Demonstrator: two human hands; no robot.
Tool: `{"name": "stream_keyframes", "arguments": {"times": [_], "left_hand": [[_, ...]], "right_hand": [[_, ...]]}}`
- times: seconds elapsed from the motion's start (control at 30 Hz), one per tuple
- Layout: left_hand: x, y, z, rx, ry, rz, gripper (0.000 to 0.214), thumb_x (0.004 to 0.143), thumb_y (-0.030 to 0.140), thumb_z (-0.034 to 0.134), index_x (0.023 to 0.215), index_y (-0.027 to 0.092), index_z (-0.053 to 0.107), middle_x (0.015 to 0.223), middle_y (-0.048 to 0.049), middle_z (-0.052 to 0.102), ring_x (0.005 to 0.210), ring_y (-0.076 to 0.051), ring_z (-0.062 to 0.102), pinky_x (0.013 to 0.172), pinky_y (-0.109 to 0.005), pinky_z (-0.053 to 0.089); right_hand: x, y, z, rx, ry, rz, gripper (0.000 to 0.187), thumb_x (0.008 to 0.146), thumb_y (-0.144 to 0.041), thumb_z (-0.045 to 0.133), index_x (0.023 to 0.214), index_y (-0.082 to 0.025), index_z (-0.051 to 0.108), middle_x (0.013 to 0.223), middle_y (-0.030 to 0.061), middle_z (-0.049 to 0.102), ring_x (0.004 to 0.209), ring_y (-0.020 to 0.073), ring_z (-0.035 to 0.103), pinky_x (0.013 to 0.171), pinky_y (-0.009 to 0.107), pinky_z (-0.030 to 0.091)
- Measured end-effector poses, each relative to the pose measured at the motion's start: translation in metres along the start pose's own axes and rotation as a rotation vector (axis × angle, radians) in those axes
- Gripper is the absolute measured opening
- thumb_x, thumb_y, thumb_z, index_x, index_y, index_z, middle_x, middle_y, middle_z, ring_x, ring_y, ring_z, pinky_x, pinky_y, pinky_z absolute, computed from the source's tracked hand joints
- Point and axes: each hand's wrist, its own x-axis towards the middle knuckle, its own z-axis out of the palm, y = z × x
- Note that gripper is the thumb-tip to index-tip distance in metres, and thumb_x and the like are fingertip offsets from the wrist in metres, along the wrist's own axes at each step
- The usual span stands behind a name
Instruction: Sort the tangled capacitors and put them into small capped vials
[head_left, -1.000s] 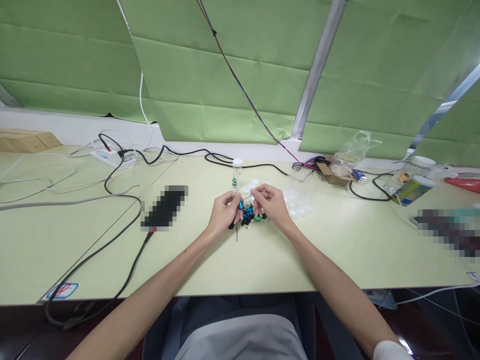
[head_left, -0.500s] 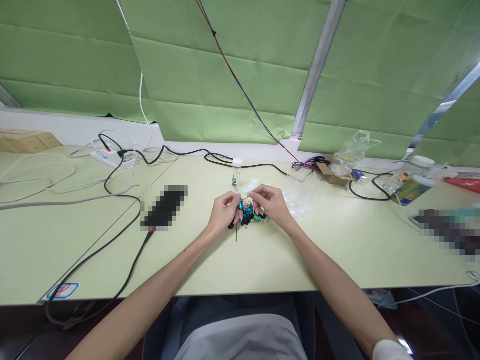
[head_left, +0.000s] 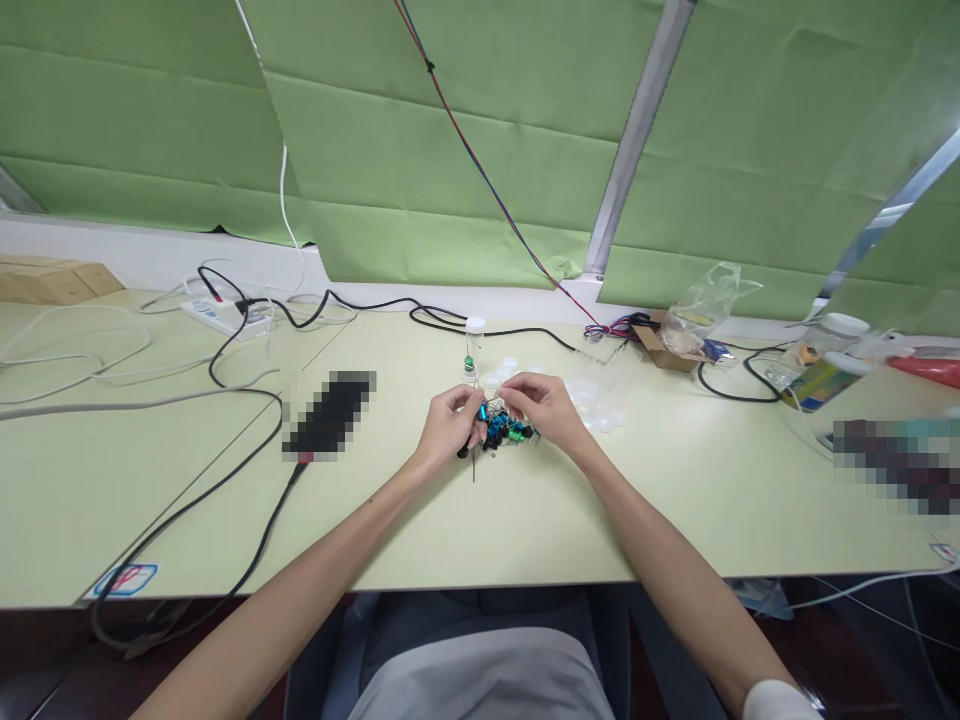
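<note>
My left hand is closed in a pinch round a small blue capacitor with thin wire leads. Thumb and forefinger of my right hand are pressed together just to its right, at what looks like a thin wire lead; the fingertips are too small to make out fully. Under and between both hands lies a pile of blue, black and green capacitors with wire legs. Behind the hands a clear tube with a white cap stands upright, green parts at its bottom.
Clear and white plastic caps are spread right of the pile. A blurred black device on a cable lies at left. Further back are a power strip, a cardboard box with plastic bags, and a yellow-green container.
My right hand has shifted very slightly, its fingertips still pinched. The left hand keeps its place with the blue capacitor.
</note>
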Motion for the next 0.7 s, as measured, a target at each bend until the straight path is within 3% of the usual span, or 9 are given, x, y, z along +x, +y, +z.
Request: {"name": "stream_keyframes", "arguments": {"times": [0.27, 0.47, 0.7], "left_hand": [[0.0002, 0.0010, -0.0003, 0.015, -0.017, -0.006, 0.025, 0.089, 0.037, 0.058, 0.075, 0.017, 0.055, 0.043, 0.0019, 0.054, 0.031, -0.007, 0.041, 0.038, -0.018, 0.030], [0.0011, 0.0008, -0.0023, 0.031, -0.026, -0.006, 0.023, 0.091, 0.035, 0.055, 0.076, 0.017, 0.054, 0.043, 0.0021, 0.055, 0.031, -0.007, 0.041, 0.039, -0.018, 0.032], [0.0024, -0.0024, -0.0029, 0.033, -0.026, -0.013, 0.024, 0.090, 0.037, 0.057, 0.076, 0.018, 0.054, 0.043, 0.0022, 0.055, 0.031, -0.007, 0.041, 0.038, -0.019, 0.032]], "right_hand": [[-0.0011, 0.0011, -0.0010, -0.093, -0.010, -0.058, 0.017, 0.085, -0.036, 0.063, 0.087, -0.020, 0.070, 0.073, 0.0023, 0.067, 0.061, 0.0148, 0.060, 0.060, 0.028, 0.050], [-0.0028, -0.0045, -0.0039, -0.330, -0.047, -0.214, 0.018, 0.091, -0.027, 0.053, 0.099, -0.022, 0.070, 0.091, 0.0048, 0.070, 0.073, 0.0161, 0.063, 0.071, 0.030, 0.051], [-0.0040, -0.0016, -0.0053, -0.465, -0.027, -0.342, 0.019, 0.094, -0.026, 0.053, 0.109, -0.022, 0.064, 0.082, 0.0027, 0.068, 0.072, 0.0155, 0.062, 0.075, 0.029, 0.050]]}}
